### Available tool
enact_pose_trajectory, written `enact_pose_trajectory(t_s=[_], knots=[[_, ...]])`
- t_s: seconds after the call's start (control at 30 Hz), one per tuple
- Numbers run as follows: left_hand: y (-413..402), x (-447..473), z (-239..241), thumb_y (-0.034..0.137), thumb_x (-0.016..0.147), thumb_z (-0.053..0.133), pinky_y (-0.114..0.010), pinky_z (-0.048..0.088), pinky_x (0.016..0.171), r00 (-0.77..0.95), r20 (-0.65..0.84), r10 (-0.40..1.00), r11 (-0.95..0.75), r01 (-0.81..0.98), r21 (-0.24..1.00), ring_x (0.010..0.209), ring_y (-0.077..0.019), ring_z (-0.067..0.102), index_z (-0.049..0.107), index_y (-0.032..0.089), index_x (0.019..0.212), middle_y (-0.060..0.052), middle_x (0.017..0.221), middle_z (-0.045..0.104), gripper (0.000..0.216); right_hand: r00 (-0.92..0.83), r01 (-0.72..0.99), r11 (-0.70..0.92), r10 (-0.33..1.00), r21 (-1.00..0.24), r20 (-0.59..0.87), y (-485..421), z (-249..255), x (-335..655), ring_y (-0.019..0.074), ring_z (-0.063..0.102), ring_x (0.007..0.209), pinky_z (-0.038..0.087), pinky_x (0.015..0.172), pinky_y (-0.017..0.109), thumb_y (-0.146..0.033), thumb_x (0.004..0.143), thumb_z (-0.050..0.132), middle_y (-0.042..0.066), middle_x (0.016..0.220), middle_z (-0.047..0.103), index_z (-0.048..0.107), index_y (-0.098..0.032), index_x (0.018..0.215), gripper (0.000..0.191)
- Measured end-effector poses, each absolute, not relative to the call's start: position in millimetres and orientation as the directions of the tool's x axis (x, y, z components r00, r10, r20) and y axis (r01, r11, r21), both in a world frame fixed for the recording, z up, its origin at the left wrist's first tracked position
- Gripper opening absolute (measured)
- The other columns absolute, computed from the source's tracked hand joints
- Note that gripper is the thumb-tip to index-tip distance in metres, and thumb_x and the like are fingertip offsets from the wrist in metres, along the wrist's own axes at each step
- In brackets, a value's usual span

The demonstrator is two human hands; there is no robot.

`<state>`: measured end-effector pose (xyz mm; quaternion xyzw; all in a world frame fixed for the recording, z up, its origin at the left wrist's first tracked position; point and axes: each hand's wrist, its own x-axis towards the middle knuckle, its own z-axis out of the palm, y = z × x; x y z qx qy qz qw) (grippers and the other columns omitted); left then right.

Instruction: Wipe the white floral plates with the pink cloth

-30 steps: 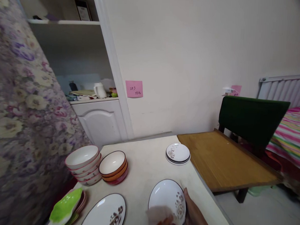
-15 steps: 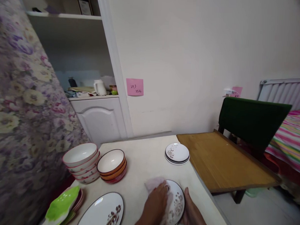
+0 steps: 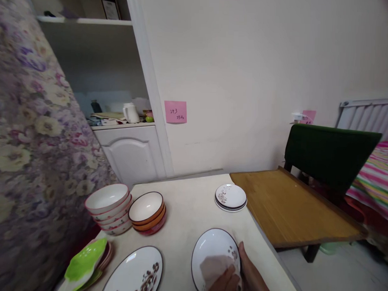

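A white plate (image 3: 211,243) with a dark rim and brown flower print is tilted up above the near part of the white table. My right hand (image 3: 255,275) grips it by the right edge, thumb pointing up along the rim. Under my left hand (image 3: 224,284) a pale pink cloth (image 3: 213,267) is pressed on the plate's face, with the fingers closed over it. Beyond the hands lies a short stack of small plates (image 3: 232,195) with the same print. A larger flowered plate (image 3: 135,271) rests to the left.
Stacked white bowls (image 3: 106,199) and orange bowls (image 3: 147,207) stand at the table's left. A green leaf-shaped dish (image 3: 84,262) lies nearer, on other dishes. To the right is a wooden-topped piece (image 3: 293,208) beside a green-covered chair back (image 3: 330,156). A wall bounds the far side.
My left hand and the cloth have moved down across the plate, from its left edge to the lower part. More of the plate's upper face shows. My right hand stays at the edge.
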<state>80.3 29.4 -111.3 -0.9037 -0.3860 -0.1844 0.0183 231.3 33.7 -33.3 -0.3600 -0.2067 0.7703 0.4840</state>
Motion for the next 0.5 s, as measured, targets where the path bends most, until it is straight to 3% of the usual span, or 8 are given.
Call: enact_pose_trajectory(t_s=[0.1, 0.17, 0.23, 0.37, 0.5], knots=[[38, 105, -74, 0.018, 0.089, 0.042, -0.030, 0.048, 0.098, 0.570, 0.299, 0.765, -0.636, 0.743, 0.210, 0.122, -0.0196, 0.055, 0.052, 0.012, 0.130, -0.014, 0.134, 0.056, 0.043, -0.184, -0.616, -0.383, 0.920, -0.688, -0.347, 35, -36, 233, 0.0247, 0.065, 0.110, 0.051, 0.093, 0.033, -0.067, 0.074, 0.061, 0.006, 0.103, 0.077, 0.064, -0.020, 0.119, 0.065], [44, 109, -42, 0.024, 0.092, 0.036, -0.033, 0.043, 0.105, 0.552, 0.279, 0.786, -0.614, 0.750, 0.248, 0.130, -0.0174, 0.046, 0.044, 0.015, 0.137, -0.011, 0.143, 0.048, 0.047, -0.247, -0.617, -0.417, 0.908, -0.667, -0.339, 35, -35, 234, 0.0242, 0.064, 0.112, 0.050, 0.095, 0.034, -0.067, 0.074, 0.060, 0.007, 0.107, 0.076, 0.063, -0.020, 0.119, 0.064], [50, 103, -16, 0.027, 0.092, 0.034, -0.039, 0.038, 0.110, 0.479, 0.138, 0.867, -0.498, 0.813, 0.301, 0.136, -0.0183, 0.039, 0.045, 0.018, 0.137, -0.009, 0.148, 0.042, 0.047, -0.356, -0.601, -0.478, 0.878, -0.641, -0.321, 36, -33, 233, 0.0254, 0.063, 0.112, 0.050, 0.093, 0.038, -0.069, 0.075, 0.057, 0.009, 0.111, 0.074, 0.062, -0.019, 0.121, 0.068], [56, 74, 3, 0.026, 0.092, 0.033, -0.051, 0.036, 0.110, 0.346, 0.077, 0.935, -0.353, 0.891, 0.286, 0.135, -0.0264, 0.040, 0.050, 0.012, 0.133, -0.015, 0.147, 0.042, 0.047, -0.420, -0.615, -0.485, 0.869, -0.622, -0.263, 36, -29, 230, 0.0262, 0.063, 0.111, 0.051, 0.090, 0.041, -0.069, 0.078, 0.052, 0.012, 0.117, 0.071, 0.057, -0.019, 0.128, 0.071], [44, 40, -11, 0.025, 0.091, 0.035, -0.050, 0.040, 0.106, 0.302, 0.113, 0.946, -0.319, 0.928, 0.192, 0.131, -0.0272, 0.045, 0.054, 0.012, 0.129, -0.015, 0.142, 0.048, 0.044, -0.378, -0.624, -0.450, 0.889, -0.638, -0.257, 35, -32, 229, 0.0249, 0.064, 0.109, 0.051, 0.089, 0.039, -0.067, 0.080, 0.052, 0.012, 0.115, 0.072, 0.058, -0.017, 0.126, 0.068]])
